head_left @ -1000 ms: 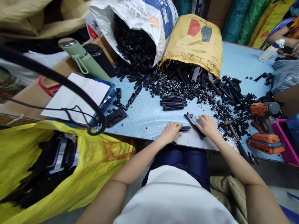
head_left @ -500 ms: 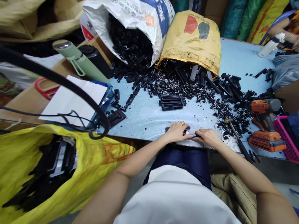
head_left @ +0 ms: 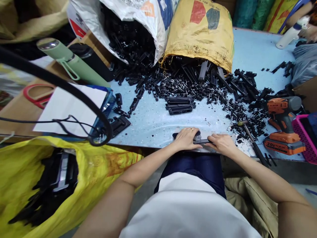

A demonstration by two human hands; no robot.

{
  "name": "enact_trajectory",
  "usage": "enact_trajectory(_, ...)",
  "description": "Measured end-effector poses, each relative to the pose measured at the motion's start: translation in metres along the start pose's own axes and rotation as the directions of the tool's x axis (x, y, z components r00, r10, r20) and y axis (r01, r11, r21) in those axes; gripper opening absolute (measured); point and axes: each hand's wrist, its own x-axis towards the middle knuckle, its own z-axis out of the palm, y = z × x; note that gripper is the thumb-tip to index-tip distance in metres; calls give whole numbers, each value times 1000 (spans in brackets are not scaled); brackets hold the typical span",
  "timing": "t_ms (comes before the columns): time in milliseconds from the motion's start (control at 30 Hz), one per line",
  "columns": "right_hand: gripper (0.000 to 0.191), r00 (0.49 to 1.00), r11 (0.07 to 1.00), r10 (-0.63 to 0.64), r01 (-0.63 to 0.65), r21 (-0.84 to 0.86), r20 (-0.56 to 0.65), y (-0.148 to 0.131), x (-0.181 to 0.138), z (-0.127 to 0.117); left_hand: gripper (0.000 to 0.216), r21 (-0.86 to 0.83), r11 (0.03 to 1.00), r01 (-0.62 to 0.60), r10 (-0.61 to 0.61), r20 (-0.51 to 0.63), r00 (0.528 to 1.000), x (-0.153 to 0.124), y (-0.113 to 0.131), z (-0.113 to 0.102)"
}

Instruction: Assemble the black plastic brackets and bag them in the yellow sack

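My left hand (head_left: 187,138) presses down over a long black plastic part (head_left: 175,135) at the near edge of the blue table. The part's rounded end shows to the left of the fingers, and its middle lies hidden under them. To the right, my right hand (head_left: 222,143) has its fingers closed on a thin dark strip (head_left: 204,141) that runs towards the left thumb. Whether strip and part are joined, I cannot tell. Beyond the hands lies a small stack of similar black parts (head_left: 180,105).
A heap of small black pieces with metal pins (head_left: 184,84) spreads before a yellow sack (head_left: 198,36) and a white sack (head_left: 158,29). On the right are a hammer (head_left: 254,145), an orange cordless drill (head_left: 283,125) and a pink basket (head_left: 303,142). A green flask (head_left: 74,64) leans at left.
My right hand has shifted slightly right, away from the left thumb, and more of the strip shows between them. The left hand stays over the black part. The whole view has tilted slightly.
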Motion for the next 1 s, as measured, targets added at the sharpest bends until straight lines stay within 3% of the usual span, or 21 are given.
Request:
enact_trajectory(267,25,985,995,-35,20,-94,-167,-12,-5,-12,56,-17,997,-76,70,-211,975,-8,-11,8)
enact_trajectory(633,28,981,984,-107,81,-158,-160,-11,-2,-27,45,-14,983,-180,171,-244,954,-12,-17,12)
enact_trajectory(767,29,987,995,-98,93,-46,-127,8,5,-20,44,5,992,-127,127,-147,981,-5,-12,9)
enact_trajectory(833,29,978,994,-15,37,104,-210,10,1,-8,43,37,997,-62,65,-92,994,-1,-7,9)
enact_trajectory(900,31,912,926,189,-41,376,-364,-5,-9,12,42,72,997,-26,33,-87,996,3,-2,12)
enact_trajectory(933,32,853,831,326,-53,554,-407,-20,-16,23,42,81,996,-29,37,-102,994,4,0,14)
enact_trajectory(1000,38,771,481,552,17,877,-317,-57,-28,47,41,75,996,-56,66,-134,989,5,0,17)
